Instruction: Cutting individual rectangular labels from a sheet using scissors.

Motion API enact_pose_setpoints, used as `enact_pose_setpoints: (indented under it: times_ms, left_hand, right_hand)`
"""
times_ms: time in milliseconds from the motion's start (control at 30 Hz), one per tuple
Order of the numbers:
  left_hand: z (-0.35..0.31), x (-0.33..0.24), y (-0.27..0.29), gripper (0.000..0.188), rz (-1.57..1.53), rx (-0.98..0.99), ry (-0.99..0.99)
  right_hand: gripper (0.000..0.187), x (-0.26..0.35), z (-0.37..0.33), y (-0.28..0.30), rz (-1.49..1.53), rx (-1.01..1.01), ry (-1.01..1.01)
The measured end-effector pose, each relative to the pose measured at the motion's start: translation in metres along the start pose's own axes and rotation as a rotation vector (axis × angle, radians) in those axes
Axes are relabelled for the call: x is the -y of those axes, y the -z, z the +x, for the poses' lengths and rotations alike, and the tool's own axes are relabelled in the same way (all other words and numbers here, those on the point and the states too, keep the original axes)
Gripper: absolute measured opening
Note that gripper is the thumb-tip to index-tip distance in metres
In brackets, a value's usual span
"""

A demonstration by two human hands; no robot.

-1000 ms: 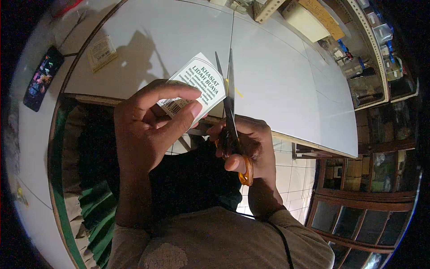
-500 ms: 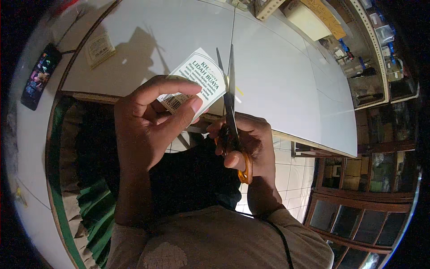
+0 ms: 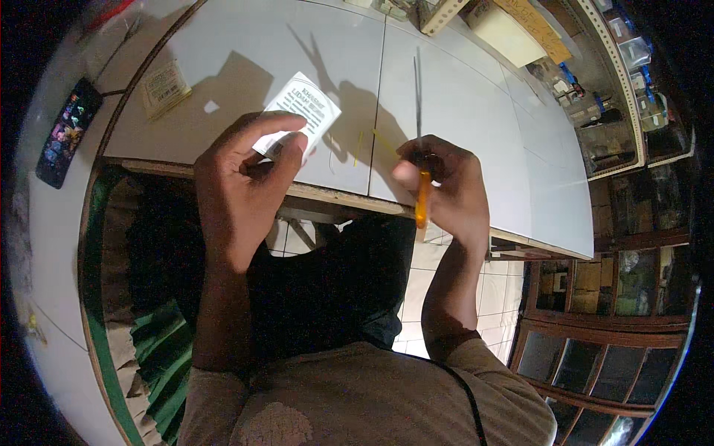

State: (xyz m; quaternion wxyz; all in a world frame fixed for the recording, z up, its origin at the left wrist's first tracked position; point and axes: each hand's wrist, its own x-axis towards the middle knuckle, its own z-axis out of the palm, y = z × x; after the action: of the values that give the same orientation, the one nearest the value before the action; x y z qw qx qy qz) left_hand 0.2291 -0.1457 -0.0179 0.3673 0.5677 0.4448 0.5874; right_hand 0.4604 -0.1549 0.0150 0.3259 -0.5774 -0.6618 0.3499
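Note:
A white printed paper label (image 3: 316, 115) is pinched between the thumb and fingers of my left hand (image 3: 242, 178), over the table's near edge. To its right, my right hand (image 3: 457, 186) grips a pair of scissors (image 3: 418, 100) by the orange handles. The blades point away from me, look nearly together and stand well apart from the label. Thin yellow trimmings (image 3: 358, 149) lie on the white table (image 3: 461, 104) between my hands. Beyond my left hand lies a small white paper scrap (image 3: 212, 107).
At the far left of the tabletop sits a small stack of labels (image 3: 165, 85). A phone (image 3: 69, 134) with a lit screen lies farther left. Metal shelving (image 3: 613, 82) with boxes stands at the back right, and a brown glazed cabinet (image 3: 602, 327) at the right.
My right hand and the scissors have moved right, away from the label, and the blades have come together. My left hand has shifted the label left. A white scrap now shows near the stack.

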Motion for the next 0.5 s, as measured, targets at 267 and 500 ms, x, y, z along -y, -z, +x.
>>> enact_pose_setpoints:
  times_ms: [267,500]
  left_hand:
    - [-0.011,-0.018,-0.001,0.016,-0.285,0.053,0.121]
    - [-0.015,-0.022,-0.005,0.016,-0.302,0.035,0.077]
  right_hand:
    - [0.060,-0.008,-0.025,-0.043,0.447,0.112,0.156]
    - [0.060,0.000,-0.026,-0.047,0.458,0.083,0.202]
